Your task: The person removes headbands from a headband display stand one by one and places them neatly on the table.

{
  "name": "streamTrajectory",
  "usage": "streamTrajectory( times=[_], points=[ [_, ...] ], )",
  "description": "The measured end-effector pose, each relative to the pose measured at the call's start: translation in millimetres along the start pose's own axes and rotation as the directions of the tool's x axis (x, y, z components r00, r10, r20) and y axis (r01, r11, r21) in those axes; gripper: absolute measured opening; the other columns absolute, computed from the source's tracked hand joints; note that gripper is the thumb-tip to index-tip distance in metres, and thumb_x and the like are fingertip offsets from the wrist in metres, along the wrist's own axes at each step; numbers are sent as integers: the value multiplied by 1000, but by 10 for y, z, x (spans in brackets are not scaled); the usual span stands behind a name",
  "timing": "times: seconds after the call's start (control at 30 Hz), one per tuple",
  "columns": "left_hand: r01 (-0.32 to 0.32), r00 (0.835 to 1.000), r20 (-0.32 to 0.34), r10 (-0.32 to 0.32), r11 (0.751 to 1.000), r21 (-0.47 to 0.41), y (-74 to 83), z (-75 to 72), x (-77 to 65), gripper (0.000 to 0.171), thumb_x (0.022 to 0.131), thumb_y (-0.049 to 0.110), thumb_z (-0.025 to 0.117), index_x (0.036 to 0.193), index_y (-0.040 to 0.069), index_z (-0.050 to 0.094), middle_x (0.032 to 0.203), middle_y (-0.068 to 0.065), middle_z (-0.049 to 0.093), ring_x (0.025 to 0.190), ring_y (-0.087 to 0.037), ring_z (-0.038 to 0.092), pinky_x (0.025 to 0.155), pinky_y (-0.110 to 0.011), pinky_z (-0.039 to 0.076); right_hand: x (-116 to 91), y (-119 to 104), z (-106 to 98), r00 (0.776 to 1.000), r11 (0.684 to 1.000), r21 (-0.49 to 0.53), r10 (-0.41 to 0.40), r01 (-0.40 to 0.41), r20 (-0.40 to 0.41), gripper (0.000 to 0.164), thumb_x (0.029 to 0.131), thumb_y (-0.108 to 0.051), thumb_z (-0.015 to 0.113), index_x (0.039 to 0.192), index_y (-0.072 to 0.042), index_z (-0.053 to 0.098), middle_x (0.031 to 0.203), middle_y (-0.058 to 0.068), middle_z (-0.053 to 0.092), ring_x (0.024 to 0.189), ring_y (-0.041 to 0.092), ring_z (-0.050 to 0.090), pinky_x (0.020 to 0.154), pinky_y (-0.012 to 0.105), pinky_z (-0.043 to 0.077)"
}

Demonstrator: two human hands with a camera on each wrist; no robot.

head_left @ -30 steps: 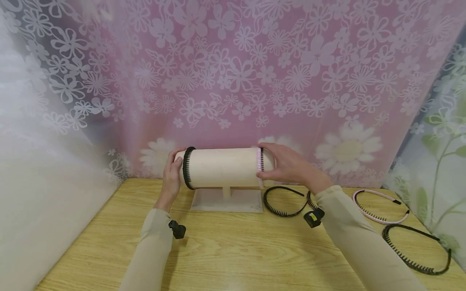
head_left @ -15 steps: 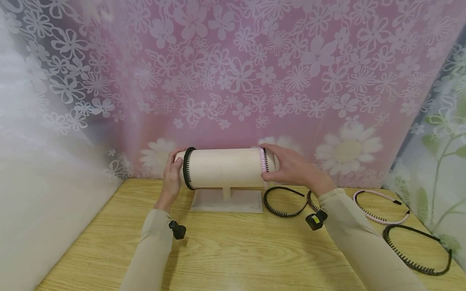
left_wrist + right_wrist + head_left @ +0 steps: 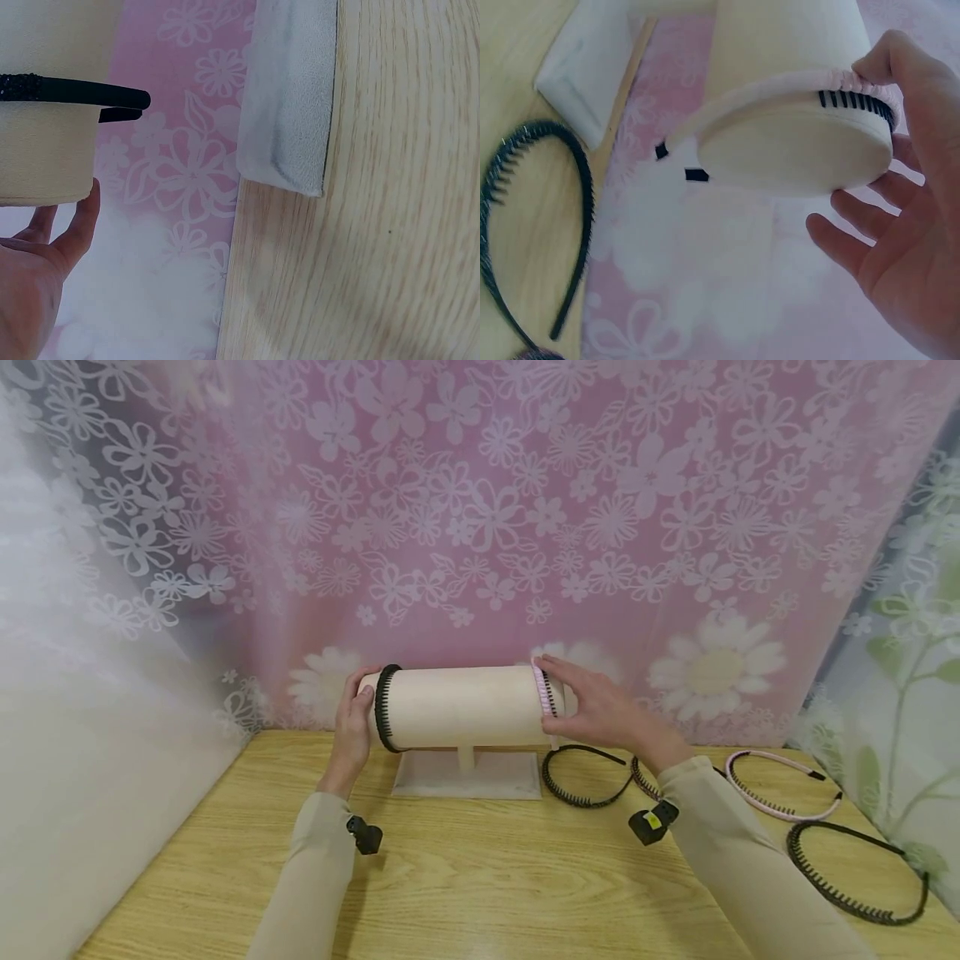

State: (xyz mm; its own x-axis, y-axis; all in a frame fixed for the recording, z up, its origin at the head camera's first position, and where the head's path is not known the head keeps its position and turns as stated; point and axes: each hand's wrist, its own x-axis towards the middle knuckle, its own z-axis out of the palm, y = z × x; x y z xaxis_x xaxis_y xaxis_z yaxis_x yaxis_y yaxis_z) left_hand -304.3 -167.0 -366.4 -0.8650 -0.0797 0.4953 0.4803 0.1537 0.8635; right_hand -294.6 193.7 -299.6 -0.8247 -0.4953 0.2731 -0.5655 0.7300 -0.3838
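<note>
A cream padded roll [image 3: 465, 706], the bar of a display stand, lies level on a short post above its pale base [image 3: 465, 777]. My left hand [image 3: 351, 731] grips the roll's left end, thumb in front. Beside it a black toothed headband [image 3: 384, 708] goes around the roll. At the other end my right hand [image 3: 600, 706] pinches a pink headband [image 3: 543, 693] with black teeth inside, which sits around the roll. In the right wrist view the thumb presses the pink headband's [image 3: 780, 84] gathered top, and its black tips stick out past the roll.
On the wooden table [image 3: 450, 877], to the right, lie a black headband [image 3: 588, 802], a partly hidden dark one [image 3: 643, 777], a pink one [image 3: 780, 814] and another black one [image 3: 862, 906]. A pink floral curtain [image 3: 480, 527] hangs behind.
The pink headband has moved slightly right along the roll, toward its end, with my right hand. My left hand and the black headband stay in place.
</note>
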Motion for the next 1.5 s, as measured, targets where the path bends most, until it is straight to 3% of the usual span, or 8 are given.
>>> streamTrajectory(
  times=[0.23, 0.43, 0.6, 0.83, 1.0, 1.2, 1.5],
  points=[
    [-31, 999, 7, 31, 999, -13, -2, -9, 4, 45, 108, 21, 35, 146, 2, 47, 150, -15, 50, 124, -13, 49, 104, -26, 38, -79, 25, 59, 998, 994, 108, 11, -4, -65, 79, 90, -24, 74, 159, -12, 38, 168, 19, 27, 146, 44, 40, 106, 53, 49],
    [-42, 999, -2, 42, 999, -27, -11, -5, 26, 43, 108, 18, 35, 145, 0, 47, 150, -17, 49, 124, -12, 49, 104, -24, 37, -152, 49, 100, 988, 985, 170, 5, 22, -153, 69, 92, -20, 75, 154, -11, 47, 157, 19, 46, 128, 41, 60, 95, 50, 56],
    [-33, 999, 5, 33, 999, -35, 2, 0, 29, 45, 108, 19, 35, 146, -1, 46, 148, -17, 50, 121, -13, 50, 101, -25, 39, -214, 56, 128, 980, 976, 215, 16, 27, -196, 64, 91, -17, 75, 151, -11, 52, 148, 17, 57, 115, 35, 69, 89, 46, 60],
    [-38, 999, 16, 38, 999, -28, -1, -9, 28, 46, 108, 20, 35, 147, -1, 45, 150, -17, 49, 122, -13, 49, 102, -26, 38, -294, 76, 177, 966, 971, 230, 3, 59, -259, 54, 92, -12, 73, 144, -10, 59, 127, 18, 71, 100, 29, 75, 80, 35, 62],
    [-36, 999, 17, 36, 999, -23, -15, -10, 15, 45, 108, 21, 35, 147, 1, 45, 150, -16, 50, 122, -13, 50, 102, -26, 39, -373, 82, 206, 959, 966, 256, 42, 33, -281, 50, 94, -13, 73, 142, -11, 61, 111, 15, 76, 94, 27, 76, 78, 33, 61],
    [-22, 1000, 13, 22, 1000, -12, -27, -13, 5, 45, 108, 24, 35, 147, 5, 47, 150, -12, 50, 123, -14, 49, 102, -26, 39, -433, 89, 226, 961, 956, 294, 56, 27, -272, 49, 96, -13, 72, 143, -7, 60, 109, 17, 75, 98, 31, 74, 81, 33, 61],
    [-11, 1000, 12, 12, 999, -35, -29, -16, 0, 45, 108, 23, 35, 147, 4, 47, 150, -13, 49, 121, -13, 51, 100, -25, 41, -471, 109, 255, 958, 950, 307, 43, 49, -284, 53, 91, -6, 76, 142, -8, 61, 107, 14, 75, 97, 28, 74, 80, 18, 57]
  ],
)
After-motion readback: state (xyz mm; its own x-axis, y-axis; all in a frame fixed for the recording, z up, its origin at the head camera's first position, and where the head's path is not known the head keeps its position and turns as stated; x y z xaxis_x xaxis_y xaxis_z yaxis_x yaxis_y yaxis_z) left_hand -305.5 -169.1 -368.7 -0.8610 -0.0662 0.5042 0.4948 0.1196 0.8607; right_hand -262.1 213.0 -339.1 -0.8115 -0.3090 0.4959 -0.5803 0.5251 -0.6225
